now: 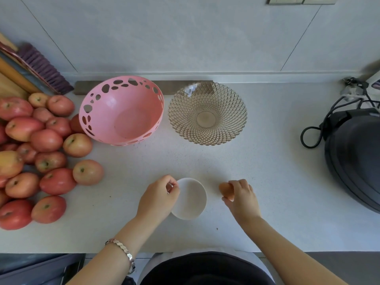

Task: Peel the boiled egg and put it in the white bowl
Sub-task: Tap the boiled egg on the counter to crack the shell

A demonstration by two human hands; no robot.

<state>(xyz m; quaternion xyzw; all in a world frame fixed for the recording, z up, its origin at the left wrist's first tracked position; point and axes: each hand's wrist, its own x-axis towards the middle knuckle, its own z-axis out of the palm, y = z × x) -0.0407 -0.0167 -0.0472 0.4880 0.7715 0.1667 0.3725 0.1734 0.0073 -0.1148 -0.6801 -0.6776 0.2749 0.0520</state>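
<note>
Right hand: your right hand (242,199) is curling its fingers and thumb round the brown-shelled boiled egg (225,191), holding it low over the pale speckled worktop (267,171).
Egg position: it is sitting towards the worktop's front edge, just beside the small round white bowl (191,199) on its right and not touching it; whether it is resting on the worktop, I cannot tell.
Shell: it is looking whole, so I judge that peeling is not yet starting.
Left hand: your left hand (159,197) is bending its fingers at the white bowl's left rim, seemingly pinching it to steady it.
Bowl: it is standing empty between your two hands.
Risk, cracking: if you are tapping the egg too hard on the worktop, you are likely squashing the white along with the shell.
Risk, rolling: if you are loosening that grip, the egg is free to roll towards the front edge.
Risk, tipping: pressing down on the rim is liable to tilt or slide the light bowl.
Risk, fragments: peeling right beside the bowl is inviting shell bits to drop into it.
</note>
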